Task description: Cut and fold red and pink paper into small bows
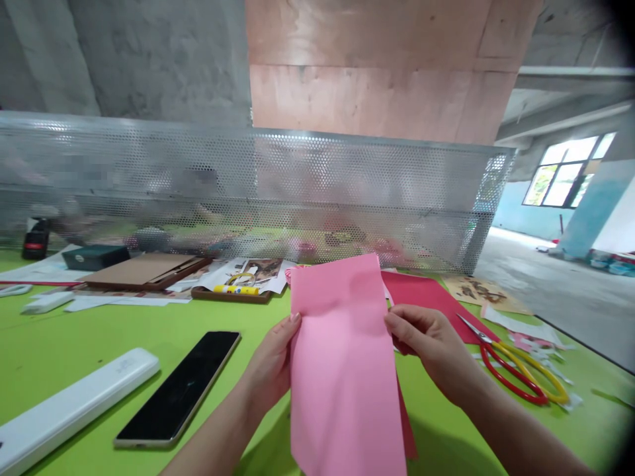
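A long sheet of pink paper [344, 357] is held up in front of me above the green table. My left hand [272, 357] grips its left edge, thumb on the front and the other fingers behind. On the opposite edge, my right hand [429, 337] pinches the paper between thumb and fingers. A strip of darker red shows behind the pink paper at its lower right; I cannot tell whether it is held too. Red paper [426, 297] lies behind my right hand. Scissors [516, 367] with red and yellow handles lie to the right, blades pointing away.
A black phone [178, 390] and a long white device [82, 403] lie on the green table [44, 337] at left. Farther back are a tray with a yellow tube [236, 289], brown boards [143, 271] and a dark box [96, 256]. A perforated metal screen [297, 192] borders the far side. Paper scraps [546, 350] lie at right.
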Demonstrator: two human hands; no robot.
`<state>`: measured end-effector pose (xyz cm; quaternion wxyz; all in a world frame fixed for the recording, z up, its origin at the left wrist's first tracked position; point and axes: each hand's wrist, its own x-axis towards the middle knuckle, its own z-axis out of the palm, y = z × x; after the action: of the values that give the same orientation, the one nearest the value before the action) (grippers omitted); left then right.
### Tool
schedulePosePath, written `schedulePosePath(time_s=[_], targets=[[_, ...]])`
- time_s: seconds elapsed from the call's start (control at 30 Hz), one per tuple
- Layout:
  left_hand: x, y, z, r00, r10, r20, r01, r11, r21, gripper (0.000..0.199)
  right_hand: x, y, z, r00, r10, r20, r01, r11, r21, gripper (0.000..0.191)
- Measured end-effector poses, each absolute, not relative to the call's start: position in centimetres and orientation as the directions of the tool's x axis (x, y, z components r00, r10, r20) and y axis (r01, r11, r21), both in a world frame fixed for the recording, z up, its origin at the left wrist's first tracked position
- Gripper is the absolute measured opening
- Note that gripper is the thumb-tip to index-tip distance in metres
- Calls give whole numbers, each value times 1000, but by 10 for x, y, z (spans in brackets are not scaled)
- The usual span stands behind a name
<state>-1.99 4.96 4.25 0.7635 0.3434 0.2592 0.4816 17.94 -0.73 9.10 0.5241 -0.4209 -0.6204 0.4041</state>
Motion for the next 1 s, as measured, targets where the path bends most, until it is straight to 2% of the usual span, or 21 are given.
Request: schedulePosePath(time_s=[0.1,0.2,0.33,0.53,0.67,1.0], targets=[[-20,49,43,394,915,-80,-551,305,777,17,181,-7,90,-82,954,289,86,296,-951,28],[-19,46,45,416,907,-60,-529,295,796,12,186,-5,90,-58,953,297,142,302,-943,28],[-17,44,44,423,906,-33,-488,258,834,16,190,-2,90,-47,947,316,197,319,-927,26],[-14,43,42,381,924,-41,-501,243,831,16,188,0,84,-171,973,159,127,181,-975,17],[-13,42,43,387,921,-56,-494,258,830,20,190,2,75,-159,977,145,44,154,-987,20],[-13,44,37,383,920,-83,-448,264,854,18,191,0,69,-101,986,131,78,139,-987,23]])
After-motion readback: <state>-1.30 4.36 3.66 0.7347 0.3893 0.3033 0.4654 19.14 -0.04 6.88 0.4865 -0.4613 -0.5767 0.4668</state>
